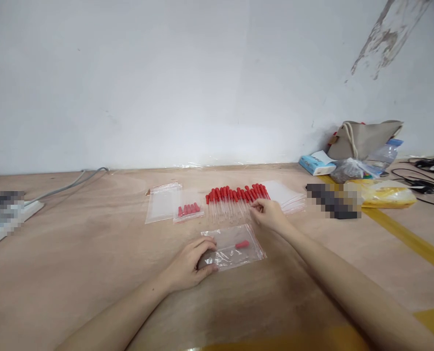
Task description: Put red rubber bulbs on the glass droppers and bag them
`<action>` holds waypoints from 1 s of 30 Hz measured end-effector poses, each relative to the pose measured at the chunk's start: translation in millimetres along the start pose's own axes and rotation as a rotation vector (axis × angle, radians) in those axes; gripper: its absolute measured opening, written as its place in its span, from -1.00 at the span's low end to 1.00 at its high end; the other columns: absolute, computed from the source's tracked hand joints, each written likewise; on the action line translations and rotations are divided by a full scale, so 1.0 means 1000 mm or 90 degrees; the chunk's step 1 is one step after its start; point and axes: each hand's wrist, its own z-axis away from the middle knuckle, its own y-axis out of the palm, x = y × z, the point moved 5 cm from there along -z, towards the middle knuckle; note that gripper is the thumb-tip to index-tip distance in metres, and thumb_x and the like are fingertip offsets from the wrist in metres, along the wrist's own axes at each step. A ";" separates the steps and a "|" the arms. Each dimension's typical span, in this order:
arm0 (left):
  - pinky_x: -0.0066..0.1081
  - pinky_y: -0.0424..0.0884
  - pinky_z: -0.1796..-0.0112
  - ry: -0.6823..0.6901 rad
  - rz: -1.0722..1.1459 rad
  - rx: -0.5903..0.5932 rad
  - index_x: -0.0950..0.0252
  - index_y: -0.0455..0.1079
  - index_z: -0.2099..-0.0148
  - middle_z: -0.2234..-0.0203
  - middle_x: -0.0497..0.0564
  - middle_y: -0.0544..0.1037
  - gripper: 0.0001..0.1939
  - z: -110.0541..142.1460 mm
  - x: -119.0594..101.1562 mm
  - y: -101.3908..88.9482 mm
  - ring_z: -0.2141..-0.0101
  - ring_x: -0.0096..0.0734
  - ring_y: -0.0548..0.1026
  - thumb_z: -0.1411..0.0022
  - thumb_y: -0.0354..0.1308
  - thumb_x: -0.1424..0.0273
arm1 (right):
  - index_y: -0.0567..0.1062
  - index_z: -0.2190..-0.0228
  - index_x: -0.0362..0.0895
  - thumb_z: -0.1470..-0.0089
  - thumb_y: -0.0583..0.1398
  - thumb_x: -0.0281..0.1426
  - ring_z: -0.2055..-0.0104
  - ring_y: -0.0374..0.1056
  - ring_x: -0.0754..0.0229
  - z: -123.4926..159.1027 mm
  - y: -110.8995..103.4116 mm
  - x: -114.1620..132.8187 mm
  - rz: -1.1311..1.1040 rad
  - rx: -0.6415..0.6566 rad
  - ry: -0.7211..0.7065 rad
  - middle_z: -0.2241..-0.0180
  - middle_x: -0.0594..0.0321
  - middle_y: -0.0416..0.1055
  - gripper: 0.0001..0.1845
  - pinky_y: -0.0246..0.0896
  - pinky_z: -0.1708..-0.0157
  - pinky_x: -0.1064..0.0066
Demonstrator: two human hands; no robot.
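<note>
My left hand (193, 261) lies at the left end of a clear zip bag (226, 261), thumb and fingers apart, fingertips touching the plastic. Inside that bag is one dropper with a red bulb (242, 244). Beyond it, a row of red-bulbed droppers (222, 194) lies side by side, thin clear tubes toward me. My right hand (270, 214) is at the row's right end, thumb and forefinger pinched together over the tubes. Whether a tube is between those fingertips is hidden. To the left of the row, a filled zip bag (188, 218) shows several red bulbs.
Flat clear bags (161, 204) lie left of the droppers, and more bags (286, 195) lie to their right. Farther right are a blue tissue pack (316, 163), a beige bag (372, 136), a yellow package (388, 194) and black cables (426, 185). A grey cable (72, 184) runs at left.
</note>
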 end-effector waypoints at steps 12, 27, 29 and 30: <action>-0.28 0.24 0.09 -0.006 0.032 -0.009 0.27 0.24 0.21 0.14 0.09 0.35 -0.81 0.000 -0.001 -0.001 0.07 -0.27 0.30 -0.13 0.06 0.31 | 0.45 0.60 -0.19 0.17 0.14 -0.39 0.41 0.35 0.15 -0.043 0.034 0.016 0.116 0.023 0.147 0.53 0.10 0.42 -0.87 0.16 0.40 0.41; -0.28 0.23 0.03 0.001 0.003 0.002 0.23 0.26 0.08 0.08 0.07 0.32 -0.73 -0.001 -0.001 -0.001 0.03 -0.29 0.27 -0.14 0.05 0.32 | 0.12 0.18 -0.12 0.10 0.13 -0.20 0.64 0.19 0.37 0.017 -0.017 -0.005 -0.437 -0.085 0.105 0.53 0.38 0.29 -0.53 0.12 0.64 0.50; -0.28 0.22 0.02 0.000 -0.004 0.004 0.23 0.26 0.07 0.07 0.07 0.31 -0.72 -0.001 -0.001 -0.001 0.02 -0.30 0.26 -0.15 0.05 0.32 | 0.02 0.10 -0.09 0.14 0.17 -0.19 0.67 0.17 0.38 0.035 -0.017 -0.014 -0.514 -0.117 0.122 0.56 0.47 0.22 -0.39 0.11 0.67 0.52; -0.28 0.22 0.02 -0.002 -0.007 0.006 0.23 0.26 0.07 0.06 0.07 0.31 -0.72 -0.001 -0.001 -0.001 0.02 -0.30 0.26 -0.15 0.05 0.32 | -0.01 0.08 -0.07 0.15 0.19 -0.19 0.67 0.18 0.38 0.042 -0.016 -0.017 -0.535 -0.125 0.131 0.57 0.49 0.20 -0.35 0.13 0.66 0.51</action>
